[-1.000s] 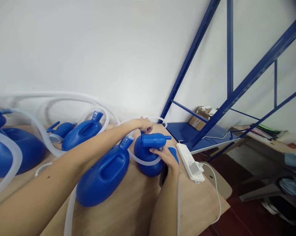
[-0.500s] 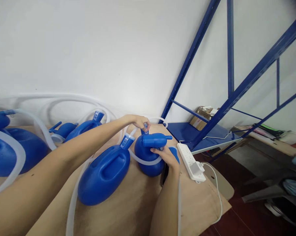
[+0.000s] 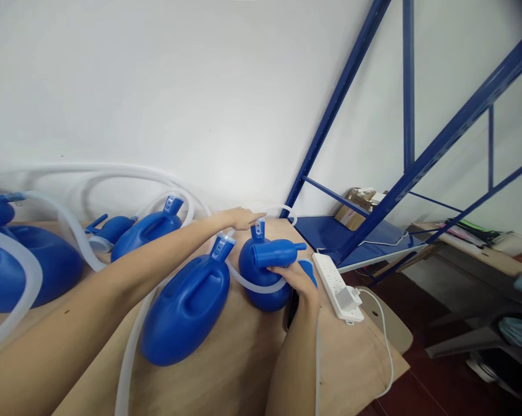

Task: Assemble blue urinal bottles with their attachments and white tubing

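White wall (image 3: 178, 86): we face it, plain and upright behind the work.
Blue metal rack (image 3: 408, 86): we see it on the right, above a dark red floor (image 3: 421, 378).
Wood-grained tabletop (image 3: 230, 364): we have it under the jugs, its far edge near the wall.
Neighbouring jug (image 3: 187, 323): we see it lying on our left, long axis slanting away and rightward, neck towards the wall.
Worked jug (image 3: 265, 299): we have it on the tabletop, neck pointing up and slightly away; translucent tubing (image 3: 258, 287) crosses its front.
White power strip (image 3: 332, 280): we see it slanting along the table's right side.
Blue spouted cup (image 3: 274, 254): we hold it against the jug's upper front, long axis nearly level, spout pointing right, wide end left.
Right hand (image 3: 294, 277): we curl it around the cup's underside, gripping.
Left hand (image 3: 242, 219): we stretch its index finger to the neck's mouth; we cannot tell how the other fingers stand.
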A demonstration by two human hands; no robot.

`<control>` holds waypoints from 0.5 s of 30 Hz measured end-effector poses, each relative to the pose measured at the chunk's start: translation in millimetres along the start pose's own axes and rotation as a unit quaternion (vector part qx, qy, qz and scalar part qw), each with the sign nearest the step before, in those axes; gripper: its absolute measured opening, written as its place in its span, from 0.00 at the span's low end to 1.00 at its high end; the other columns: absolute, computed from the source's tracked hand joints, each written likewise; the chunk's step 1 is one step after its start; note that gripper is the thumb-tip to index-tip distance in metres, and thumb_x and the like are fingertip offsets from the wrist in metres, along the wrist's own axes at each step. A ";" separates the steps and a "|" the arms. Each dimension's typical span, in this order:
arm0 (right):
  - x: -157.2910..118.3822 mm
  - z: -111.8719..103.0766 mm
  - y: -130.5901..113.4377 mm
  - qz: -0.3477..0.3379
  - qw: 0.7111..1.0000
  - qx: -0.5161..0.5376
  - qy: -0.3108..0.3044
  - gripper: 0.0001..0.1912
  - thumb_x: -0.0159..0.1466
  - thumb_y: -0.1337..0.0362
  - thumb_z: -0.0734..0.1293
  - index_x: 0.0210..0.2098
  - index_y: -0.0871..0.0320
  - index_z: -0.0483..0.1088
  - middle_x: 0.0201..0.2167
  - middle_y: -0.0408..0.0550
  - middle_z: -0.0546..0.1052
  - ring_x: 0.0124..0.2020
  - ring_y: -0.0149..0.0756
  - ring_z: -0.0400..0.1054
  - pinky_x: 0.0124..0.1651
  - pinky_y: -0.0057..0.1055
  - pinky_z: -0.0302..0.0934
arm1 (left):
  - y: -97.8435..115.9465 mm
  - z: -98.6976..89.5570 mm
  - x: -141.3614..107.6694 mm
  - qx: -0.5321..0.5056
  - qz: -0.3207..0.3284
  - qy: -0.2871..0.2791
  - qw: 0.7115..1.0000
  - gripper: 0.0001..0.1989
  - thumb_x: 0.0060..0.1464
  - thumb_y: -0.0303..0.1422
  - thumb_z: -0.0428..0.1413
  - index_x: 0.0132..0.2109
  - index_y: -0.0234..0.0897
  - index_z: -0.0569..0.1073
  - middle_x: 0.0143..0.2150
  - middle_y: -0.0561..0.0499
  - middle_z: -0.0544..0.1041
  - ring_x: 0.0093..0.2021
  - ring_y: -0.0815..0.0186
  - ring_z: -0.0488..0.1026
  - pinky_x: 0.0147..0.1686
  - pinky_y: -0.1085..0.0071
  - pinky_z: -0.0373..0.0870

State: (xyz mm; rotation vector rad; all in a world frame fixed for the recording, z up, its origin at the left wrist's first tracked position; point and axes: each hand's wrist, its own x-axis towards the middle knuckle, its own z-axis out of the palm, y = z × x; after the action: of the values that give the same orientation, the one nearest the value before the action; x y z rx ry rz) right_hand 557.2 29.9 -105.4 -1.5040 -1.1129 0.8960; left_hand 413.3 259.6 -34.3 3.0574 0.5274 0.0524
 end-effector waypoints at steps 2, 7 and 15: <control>-0.6 0.4 -1.8 0.005 1.000 -0.007 0.001 0.29 0.47 0.56 0.81 0.48 0.54 0.78 0.52 0.51 0.83 0.60 0.58 0.73 0.69 0.56 0.61 | -0.4 2.8 0.1 -0.005 0.014 0.012 1.000 0.26 0.67 0.36 0.47 0.69 0.38 0.66 0.58 0.36 0.80 0.55 0.50 0.79 0.52 0.61 0.71; -0.6 -0.4 -1.7 0.019 0.999 -0.020 0.016 0.28 0.48 0.57 0.80 0.48 0.53 0.79 0.53 0.51 0.83 0.60 0.59 0.72 0.70 0.56 0.60 | -2.4 3.9 2.6 -0.017 0.037 0.036 0.999 0.23 0.65 0.30 0.49 0.64 0.35 0.72 0.50 0.38 0.83 0.50 0.52 0.81 0.47 0.66 0.71; -3.0 -2.6 -1.6 0.024 0.999 -0.033 0.009 0.27 0.49 0.56 0.80 0.48 0.54 0.79 0.53 0.51 0.83 0.60 0.57 0.72 0.69 0.56 0.60 | -11.6 5.6 4.0 -0.039 0.060 0.055 0.996 0.18 0.69 0.34 0.46 0.55 0.39 0.77 0.48 0.43 0.84 0.47 0.57 0.81 0.49 0.68 0.70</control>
State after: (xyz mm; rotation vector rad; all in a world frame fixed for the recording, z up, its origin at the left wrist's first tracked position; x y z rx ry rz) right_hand 558.5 26.4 -103.2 -1.5958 -1.1069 0.8856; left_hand 413.4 271.6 -40.3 3.0182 0.3356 0.2392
